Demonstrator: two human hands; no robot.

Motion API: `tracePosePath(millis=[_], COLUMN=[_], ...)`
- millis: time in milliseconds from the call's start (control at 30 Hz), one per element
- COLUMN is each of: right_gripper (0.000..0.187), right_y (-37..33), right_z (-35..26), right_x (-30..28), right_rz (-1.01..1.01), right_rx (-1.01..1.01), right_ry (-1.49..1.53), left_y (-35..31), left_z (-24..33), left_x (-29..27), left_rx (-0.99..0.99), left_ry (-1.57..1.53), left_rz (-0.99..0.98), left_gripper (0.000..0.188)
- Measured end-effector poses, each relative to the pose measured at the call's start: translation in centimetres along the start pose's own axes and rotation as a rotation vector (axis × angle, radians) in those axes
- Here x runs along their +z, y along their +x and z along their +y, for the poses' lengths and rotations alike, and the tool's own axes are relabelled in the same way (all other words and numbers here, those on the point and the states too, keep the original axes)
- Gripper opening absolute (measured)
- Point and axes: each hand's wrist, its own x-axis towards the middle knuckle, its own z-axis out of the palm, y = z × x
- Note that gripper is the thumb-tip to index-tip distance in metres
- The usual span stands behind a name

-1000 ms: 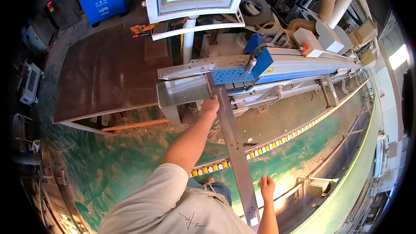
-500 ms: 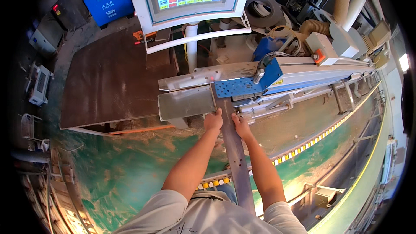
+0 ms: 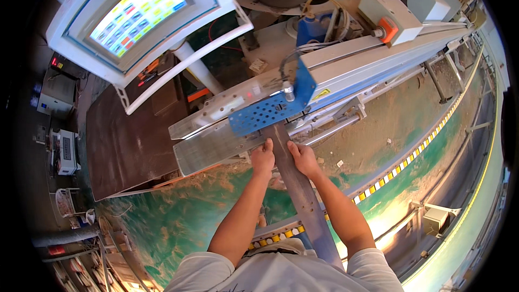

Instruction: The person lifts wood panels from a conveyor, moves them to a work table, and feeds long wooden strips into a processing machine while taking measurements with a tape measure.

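Observation:
A long, flat, dark grey-brown board [image 3: 294, 176] runs from beside my body up to the machine. Small dark holes show along it. My left hand [image 3: 263, 158] grips its left edge near the far end, thumb on top. My right hand [image 3: 303, 158] holds the opposite edge, its thumb also on the upper face. Beyond the hands, the board's far end goes beneath a blue perforated plate [image 3: 259, 114], which hides it. To the left lies a flat metal table plate [image 3: 208, 148] of the machine.
A control panel with a lit screen [image 3: 141, 13] stands at upper left, above a brown sheet-topped bench [image 3: 116, 154]. The machine's long grey beam [image 3: 373, 54] stretches right, carrying a box with an orange knob [image 3: 387, 30]. A yellow-and-white roller rail [image 3: 397, 170] curves along the right.
My view has turned to the right. The blue perforated plate has shifted left over the board's far end and part of the metal table plate. Both hands keep their grip.

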Motion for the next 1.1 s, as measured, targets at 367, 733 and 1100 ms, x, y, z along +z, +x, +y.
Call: tracePosePath(millis=[367,733,1100], right_gripper=[0.057,0.062,0.043], right_y=[3.2,6.1,2.0], right_z=[2.3,5.3,0.5], right_x=[-9.8,-19.5,-27.3], right_rz=[0.069,0.031,0.470], right_rx=[-0.034,0.015,-0.073], right_ry=[-0.007,-0.029,-0.251], left_y=[-1.5,-2.3,4.1], left_z=[5.3,8.2,11.4], left_x=[9.2,19.4,26.7], left_rx=[-0.033,0.082,-0.214], left_ry=[-0.238,-0.045,-0.229], left_rz=[-0.047,-0.040,-0.227], left_gripper=[0.040,0.046,0.045])
